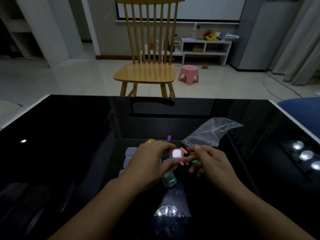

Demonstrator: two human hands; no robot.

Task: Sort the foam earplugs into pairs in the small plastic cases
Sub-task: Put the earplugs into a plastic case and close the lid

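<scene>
At the middle of the black worktop point(69, 135), the left hand point(152, 160) pinches a small pink case point(176, 154) while the right hand point(209, 160) grips loose earplugs point(194, 161) just at its 3 o'clock. A green-filled case point(169, 180) sits at 6 o'clock, looking finished. Clear cases point(130, 151) at 9 o'clock and a purple earplug point(169, 138) at 12 remain, so I judge the sorting about midway.

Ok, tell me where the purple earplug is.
In the head view the purple earplug lies alone on the black table, beyond the left hand and left of the clear plastic bag.
</scene>
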